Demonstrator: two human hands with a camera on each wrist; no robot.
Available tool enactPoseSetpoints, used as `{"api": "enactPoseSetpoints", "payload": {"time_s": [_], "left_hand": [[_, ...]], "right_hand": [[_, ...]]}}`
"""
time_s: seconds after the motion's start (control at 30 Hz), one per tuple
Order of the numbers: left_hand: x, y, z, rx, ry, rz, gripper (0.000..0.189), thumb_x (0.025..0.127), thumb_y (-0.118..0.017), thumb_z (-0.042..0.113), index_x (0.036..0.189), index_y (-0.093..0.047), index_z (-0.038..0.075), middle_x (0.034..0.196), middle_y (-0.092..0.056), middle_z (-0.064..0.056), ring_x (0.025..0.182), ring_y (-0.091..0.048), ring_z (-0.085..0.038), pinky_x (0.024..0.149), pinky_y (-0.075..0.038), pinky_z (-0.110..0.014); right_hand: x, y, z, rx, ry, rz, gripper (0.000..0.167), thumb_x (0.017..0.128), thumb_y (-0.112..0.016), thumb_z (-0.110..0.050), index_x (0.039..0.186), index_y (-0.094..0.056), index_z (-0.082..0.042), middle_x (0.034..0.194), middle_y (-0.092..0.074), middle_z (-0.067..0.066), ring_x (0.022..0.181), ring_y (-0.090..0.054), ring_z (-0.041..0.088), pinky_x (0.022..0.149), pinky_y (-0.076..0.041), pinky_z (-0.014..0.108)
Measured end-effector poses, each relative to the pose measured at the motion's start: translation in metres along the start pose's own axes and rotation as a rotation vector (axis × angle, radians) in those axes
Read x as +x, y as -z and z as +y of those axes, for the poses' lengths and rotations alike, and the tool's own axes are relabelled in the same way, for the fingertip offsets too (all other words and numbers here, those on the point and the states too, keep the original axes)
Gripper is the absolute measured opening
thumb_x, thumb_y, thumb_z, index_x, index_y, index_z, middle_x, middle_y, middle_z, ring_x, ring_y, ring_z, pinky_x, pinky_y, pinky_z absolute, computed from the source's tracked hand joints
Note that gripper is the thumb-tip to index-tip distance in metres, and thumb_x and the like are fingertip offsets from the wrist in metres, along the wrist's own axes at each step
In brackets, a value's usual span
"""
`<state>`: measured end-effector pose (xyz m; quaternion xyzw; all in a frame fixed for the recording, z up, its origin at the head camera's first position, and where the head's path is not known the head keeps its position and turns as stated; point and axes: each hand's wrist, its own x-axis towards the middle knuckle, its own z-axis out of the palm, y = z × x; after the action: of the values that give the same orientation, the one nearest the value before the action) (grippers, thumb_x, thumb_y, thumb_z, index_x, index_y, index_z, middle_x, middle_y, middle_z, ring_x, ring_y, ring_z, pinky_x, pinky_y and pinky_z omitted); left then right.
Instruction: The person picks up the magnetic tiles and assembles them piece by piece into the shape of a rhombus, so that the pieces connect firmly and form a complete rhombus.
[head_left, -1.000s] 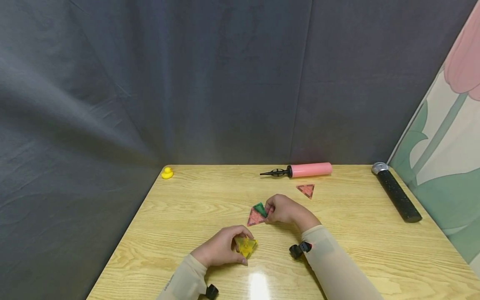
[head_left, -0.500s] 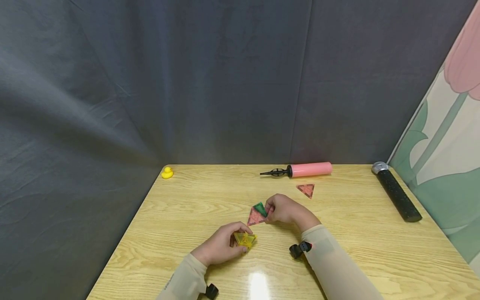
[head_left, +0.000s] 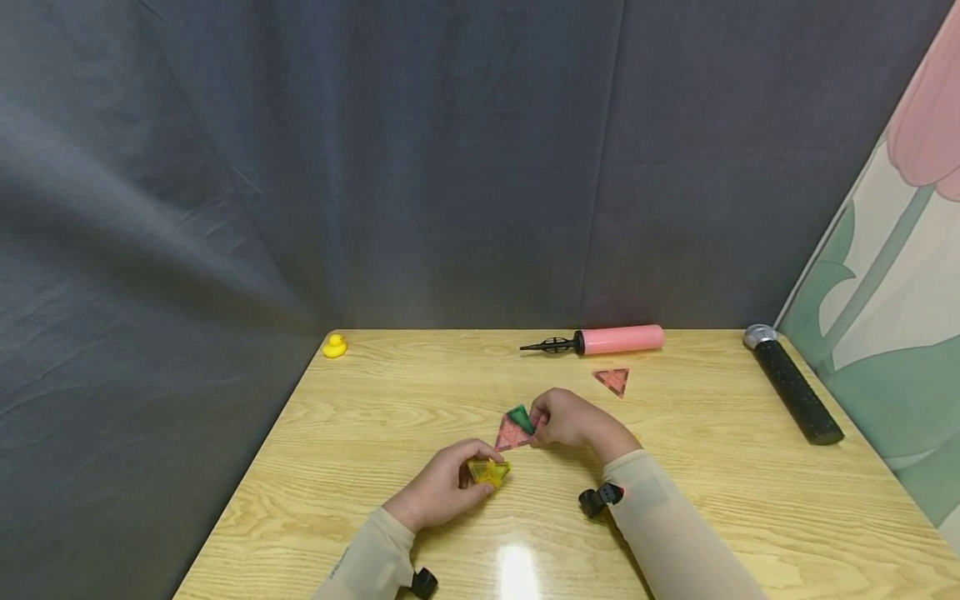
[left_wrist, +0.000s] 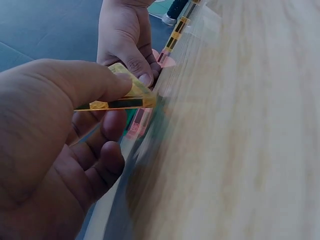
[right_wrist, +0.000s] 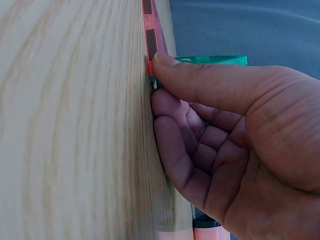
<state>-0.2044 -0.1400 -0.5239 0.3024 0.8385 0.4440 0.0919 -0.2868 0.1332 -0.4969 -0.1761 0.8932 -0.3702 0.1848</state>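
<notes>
My left hand (head_left: 444, 485) pinches a translucent yellow triangular magnetic tile (head_left: 489, 473), tilted, just over the table. In the left wrist view the thumb lies on top of this yellow tile (left_wrist: 125, 102) with fingers beneath. A pink triangular magnetic tile (head_left: 512, 434) lies flat ahead of it. Along its far edge a green magnetic tile (head_left: 521, 417) stands up from the table. My right hand (head_left: 566, 419) pinches the green tile near the pink one's right corner. In the right wrist view the thumb tip overlaps the pink tile (right_wrist: 152, 42), and the green tile (right_wrist: 220, 60) juts out behind.
Another pink triangular tile (head_left: 614, 381) lies farther back. A pink hand pump (head_left: 618, 340) is at the back edge, with a yellow toy duck (head_left: 334, 346) at the back left. A black microphone (head_left: 795, 387) lies along the right. A yellow tile (left_wrist: 177, 34) lies beyond the right hand.
My left hand has moved slightly forward, tilting the yellow tile flatter to the view and toward the pink and green tiles. The right hand has stayed in place.
</notes>
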Motion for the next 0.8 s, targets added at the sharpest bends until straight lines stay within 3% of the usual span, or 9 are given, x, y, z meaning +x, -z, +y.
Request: {"api": "enactPoseSetpoints", "payload": {"time_s": [0.2,0.33,0.57,0.8], "left_hand": [[0.0015,0.0011,0.0008,-0.008,-0.004,0.054,0.040,0.097,-0.076,0.009,0.133,-0.064,0.021,0.124,-0.064,0.011,0.073,-0.054,-0.008,0.066,-0.052,-0.025],[0.0024,0.0011,-0.0004,-0.018,0.010,0.102,0.041,0.097,-0.076,0.009,0.134,-0.064,0.022,0.124,-0.064,0.011,0.079,-0.057,-0.010,0.068,-0.054,-0.027],[0.0034,0.0018,-0.0064,-0.014,0.020,0.200,0.043,0.098,-0.075,0.009,0.138,-0.061,0.018,0.133,-0.062,0.006,0.072,-0.057,-0.011,0.066,-0.054,-0.028],[0.0061,0.0047,-0.0076,-0.018,0.058,0.269,0.041,0.098,-0.075,0.008,0.135,-0.061,0.014,0.122,-0.064,0.008,0.072,-0.056,-0.012,0.064,-0.052,-0.028]], "right_hand": [[0.0008,0.0001,0.0001,0.010,-0.007,-0.007,0.014,0.088,-0.083,-0.004,0.086,-0.071,-0.009,0.072,-0.056,0.001,0.065,-0.048,0.016,0.064,-0.041,0.033],[0.0007,0.0003,0.0001,0.017,-0.002,-0.006,0.014,0.089,-0.083,-0.003,0.086,-0.070,-0.008,0.072,-0.055,0.001,0.065,-0.047,0.016,0.063,-0.040,0.033],[-0.0009,0.0001,0.0013,0.031,0.006,-0.002,0.015,0.088,-0.084,-0.004,0.086,-0.070,-0.008,0.072,-0.054,0.002,0.065,-0.047,0.016,0.063,-0.040,0.034],[-0.0002,-0.0001,0.0015,0.033,0.012,-0.007,0.014,0.089,-0.083,-0.003,0.086,-0.070,-0.007,0.070,-0.053,0.001,0.064,-0.046,0.016,0.063,-0.040,0.034]]}}
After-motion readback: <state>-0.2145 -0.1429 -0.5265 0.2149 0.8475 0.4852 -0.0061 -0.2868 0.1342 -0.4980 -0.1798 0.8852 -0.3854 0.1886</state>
